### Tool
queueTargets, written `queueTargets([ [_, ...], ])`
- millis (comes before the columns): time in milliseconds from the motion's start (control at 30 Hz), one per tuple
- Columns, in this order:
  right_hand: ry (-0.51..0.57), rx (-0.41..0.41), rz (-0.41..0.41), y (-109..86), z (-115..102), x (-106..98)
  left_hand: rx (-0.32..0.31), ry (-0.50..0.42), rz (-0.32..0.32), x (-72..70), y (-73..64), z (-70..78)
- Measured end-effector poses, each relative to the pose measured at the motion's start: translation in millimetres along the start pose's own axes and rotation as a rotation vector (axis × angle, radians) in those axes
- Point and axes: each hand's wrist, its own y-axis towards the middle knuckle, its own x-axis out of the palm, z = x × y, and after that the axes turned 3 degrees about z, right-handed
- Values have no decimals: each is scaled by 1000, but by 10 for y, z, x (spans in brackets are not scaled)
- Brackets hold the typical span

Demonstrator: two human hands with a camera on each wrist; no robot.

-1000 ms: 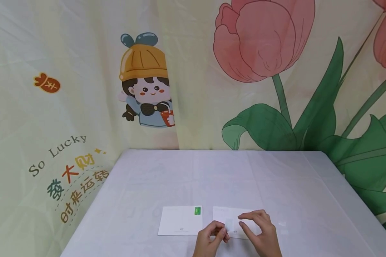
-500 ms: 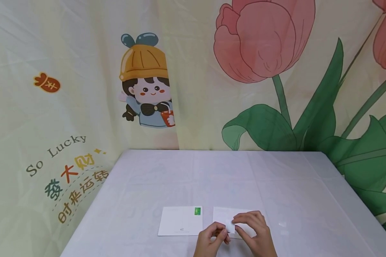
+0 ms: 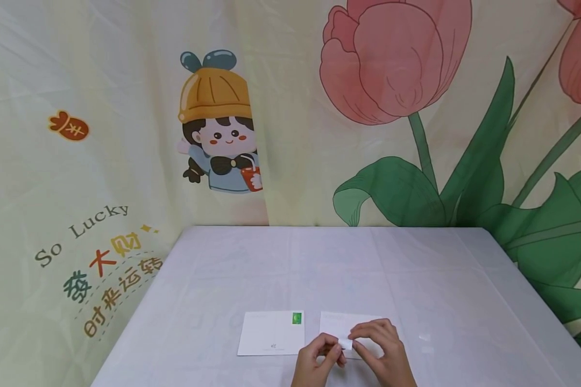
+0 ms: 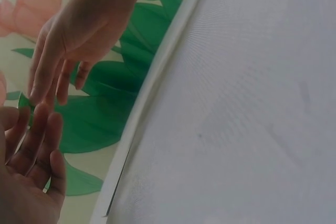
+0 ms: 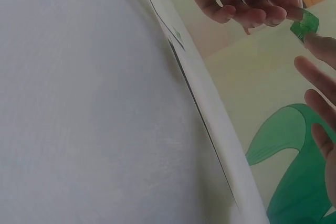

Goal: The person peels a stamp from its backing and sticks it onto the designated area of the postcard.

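A small stamp [image 3: 345,344] is held between both hands, its pale back showing in the head view and its green face [image 5: 305,25] in the right wrist view. My left hand [image 3: 317,360] pinches its left side between thumb and fingers. From the right, my right hand [image 3: 384,349] pinches the stamp's upper right edge with thumb and index finger. Behind them lies a plain white envelope or card [image 3: 331,321], partly covered by the hands. To its left is a matching white piece [image 3: 266,333] with a green stamp [image 3: 297,318] at its top right corner.
Both white pieces lie near the front of a table with a white cloth [image 3: 222,269]. A small shiny transparent patch [image 3: 425,344] shows on the cloth right of my right hand. A printed curtain [image 3: 295,107] hangs behind the table.
My right hand has come leftward from apart and now pinches the stamp, which has tilted a little. The left hand has kept its hold almost in place.
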Motion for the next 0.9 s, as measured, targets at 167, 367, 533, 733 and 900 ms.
queueTargets([
  [167, 19, 5, -27, -17, 1, 18, 37, 20, 16, -5, -4, 34],
  [367, 79, 37, -82, -36, -21, 37, -65, 59, 83, -31, 19, -42],
  [533, 132, 75, -136, -66, -31, 48, -108, 93, 171, -42, 37, -122],
  [733, 208, 82, -169, -70, -38, 39, -131, 113, 193, -49, 47, -144],
  [900, 231, 134, -181, -76, -58, 30, -160, 112, 182, -51, 58, -150],
])
